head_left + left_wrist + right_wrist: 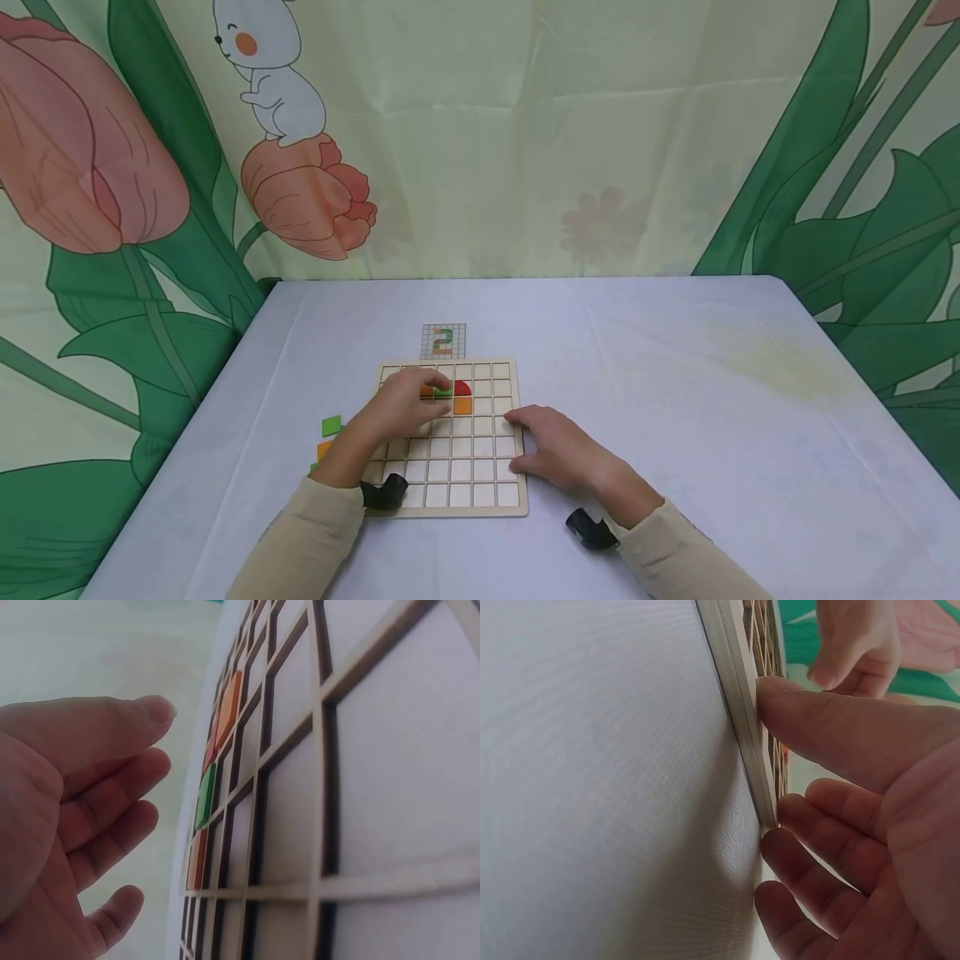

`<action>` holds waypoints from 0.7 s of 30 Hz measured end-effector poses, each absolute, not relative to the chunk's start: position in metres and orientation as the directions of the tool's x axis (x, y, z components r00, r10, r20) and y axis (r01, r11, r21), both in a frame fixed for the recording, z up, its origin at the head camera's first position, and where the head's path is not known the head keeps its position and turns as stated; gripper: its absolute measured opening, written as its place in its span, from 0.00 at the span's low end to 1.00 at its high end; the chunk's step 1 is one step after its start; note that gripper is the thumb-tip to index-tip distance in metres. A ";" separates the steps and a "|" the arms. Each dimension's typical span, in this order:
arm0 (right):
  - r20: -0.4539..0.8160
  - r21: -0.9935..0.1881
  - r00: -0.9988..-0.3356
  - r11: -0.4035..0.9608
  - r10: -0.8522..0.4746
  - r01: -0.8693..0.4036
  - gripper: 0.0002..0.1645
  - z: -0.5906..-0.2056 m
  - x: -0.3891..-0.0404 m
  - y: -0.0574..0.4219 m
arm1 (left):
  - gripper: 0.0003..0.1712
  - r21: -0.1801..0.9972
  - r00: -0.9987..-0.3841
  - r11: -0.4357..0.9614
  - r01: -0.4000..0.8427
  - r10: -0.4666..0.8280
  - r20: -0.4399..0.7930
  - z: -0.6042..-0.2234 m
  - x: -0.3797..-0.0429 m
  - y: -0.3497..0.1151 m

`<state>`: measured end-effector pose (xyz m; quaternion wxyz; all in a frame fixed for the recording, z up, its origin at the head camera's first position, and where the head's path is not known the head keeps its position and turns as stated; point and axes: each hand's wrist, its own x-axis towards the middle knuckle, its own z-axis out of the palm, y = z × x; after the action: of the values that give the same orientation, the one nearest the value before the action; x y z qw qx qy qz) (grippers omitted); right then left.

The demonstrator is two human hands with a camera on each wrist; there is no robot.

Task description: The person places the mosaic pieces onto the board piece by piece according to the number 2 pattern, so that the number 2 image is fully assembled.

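A light wooden grid board (522, 492) lies on the table with coloured pieces in one of its upper rows. There an orange piece (426, 391), a green piece (442, 391) and a red round-cornered piece (462, 388) sit side by side, and an orange square (463, 405) lies below the red one. My left hand (405, 404) hovers over these pieces and partly covers them; in the left wrist view its loosely bent fingers hold nothing. My right hand (558, 450) rests at the board's right edge, thumb and fingertips spread along the rim (739, 705).
A small card (427, 343) printed with a coloured figure like a 2 on a grid lies just behind the board. Left of the board, a loose green square (331, 426) and an orange piece (323, 449) lie beside my left forearm. A printed cloth (480, 167) hangs behind the table.
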<state>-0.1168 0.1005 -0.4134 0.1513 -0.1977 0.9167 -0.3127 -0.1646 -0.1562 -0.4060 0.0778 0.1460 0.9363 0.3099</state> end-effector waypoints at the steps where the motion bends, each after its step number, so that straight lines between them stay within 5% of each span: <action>1: -0.151 -0.633 -0.876 0.725 -0.458 -0.270 0.37 -0.414 -0.117 0.101 | 0.15 0.605 -0.945 0.764 0.226 0.322 -0.054 -0.405 -0.164 -0.158; 21: -0.140 -0.643 -0.874 0.713 -0.466 -0.277 0.36 -0.415 -0.116 0.101 | 0.18 0.615 -0.983 0.786 0.063 0.157 -0.099 -0.396 -0.146 -0.208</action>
<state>-0.1164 0.1013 -0.4147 0.1474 -0.2033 0.9138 -0.3193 -0.1457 -0.2076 -0.3956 0.0725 0.0584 0.9421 0.3221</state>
